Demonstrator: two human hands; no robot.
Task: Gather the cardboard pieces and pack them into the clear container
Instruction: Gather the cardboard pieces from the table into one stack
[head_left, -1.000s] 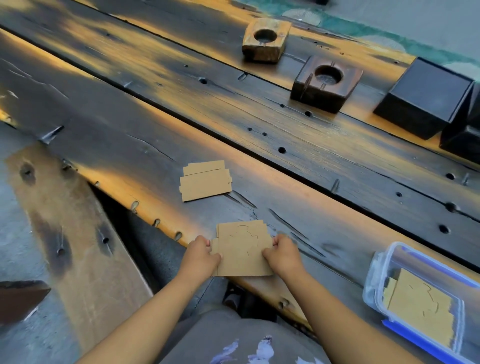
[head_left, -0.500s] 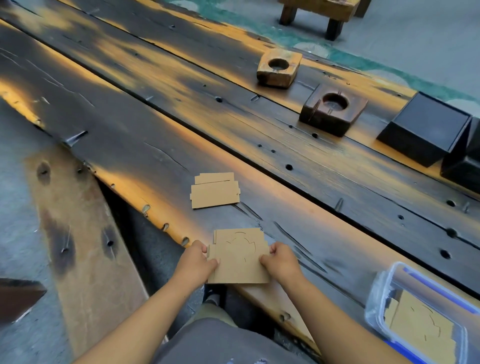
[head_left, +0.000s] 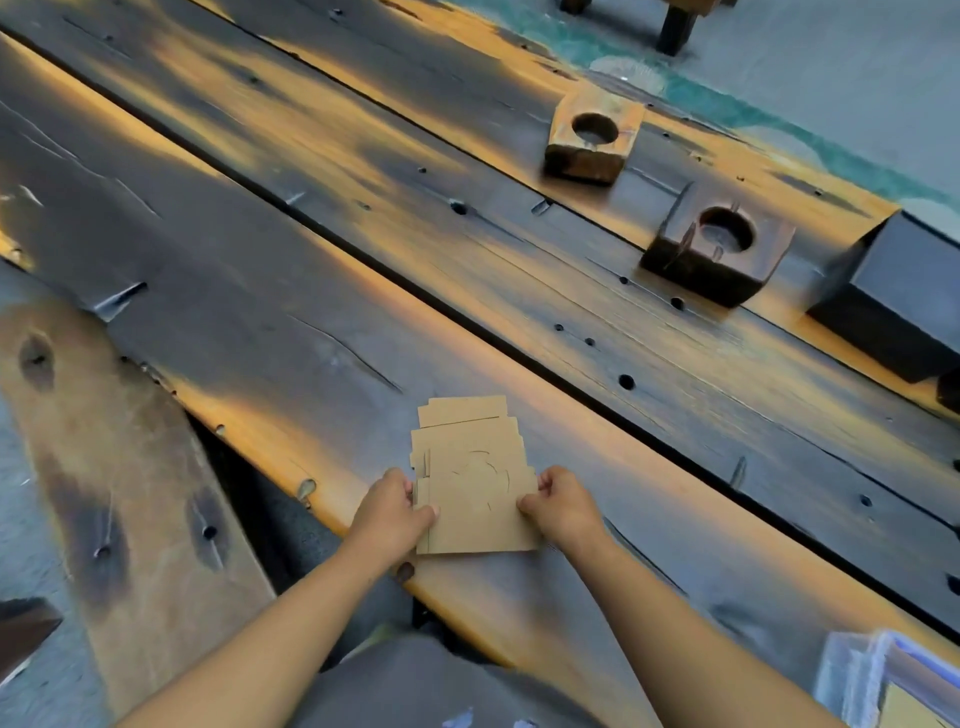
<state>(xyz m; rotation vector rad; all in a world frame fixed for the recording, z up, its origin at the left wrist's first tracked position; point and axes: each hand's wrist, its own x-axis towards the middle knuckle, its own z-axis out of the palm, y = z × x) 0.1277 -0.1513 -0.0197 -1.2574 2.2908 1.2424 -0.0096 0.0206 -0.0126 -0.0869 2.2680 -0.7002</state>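
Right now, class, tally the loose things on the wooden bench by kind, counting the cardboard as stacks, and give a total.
Wooden blocks with a round hole: 2, a light one and a dark one
Black boxes: 1
Clear containers: 1, partly out of frame
Cardboard stacks: 1, held by the left hand and right hand
Total: 5

Plank table (head_left: 311, 291) bears cardboard pieces (head_left: 475, 488), wooden blocks (head_left: 592, 136).

Cardboard stack (head_left: 475, 512) on table (head_left: 260, 322) near edge; container (head_left: 883, 680) far right; blocks (head_left: 719, 254) behind.
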